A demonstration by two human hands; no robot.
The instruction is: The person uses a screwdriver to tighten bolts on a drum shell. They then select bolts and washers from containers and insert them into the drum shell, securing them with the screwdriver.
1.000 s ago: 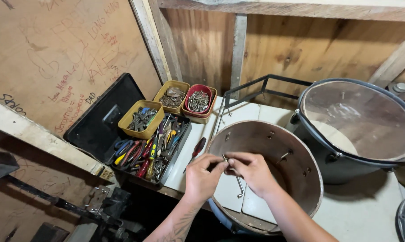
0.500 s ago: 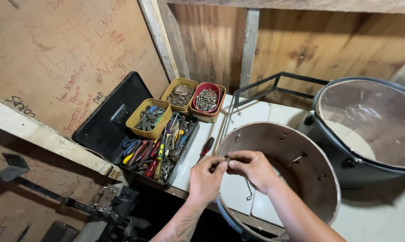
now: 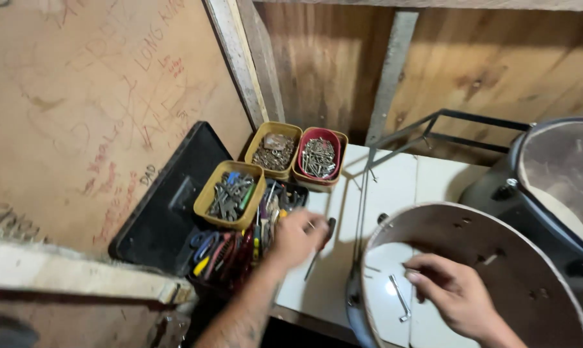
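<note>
The left hand (image 3: 298, 237) reaches out over the near edge of the tool tray (image 3: 240, 248), fingers loosely curled; blur hides whether it grips anything. Just right of it a dark-handled screwdriver (image 3: 322, 243) lies on the white tabletop (image 3: 395, 187), touching or almost touching the fingertips. The right hand (image 3: 456, 293) hovers inside the open metal drum (image 3: 498, 258), half open with fingers bent, holding nothing that I can see. Below its fingertips a small metal key-shaped piece (image 3: 400, 298) lies on the white surface seen through the drum.

Three small bins stand on the far-left side: two yellow ones, the nearer (image 3: 230, 193) full of grey bits, the farther (image 3: 273, 149) holding brownish screws, and one red bin (image 3: 318, 156) of silvery screws beside it. The tray's black lid (image 3: 169, 206) leans against the scrawled board wall (image 3: 79, 116). A thin black metal frame (image 3: 433, 129) rises between the bins and a big dark pot (image 3: 549, 187) at far right, partly cut off by the picture's edge.
</note>
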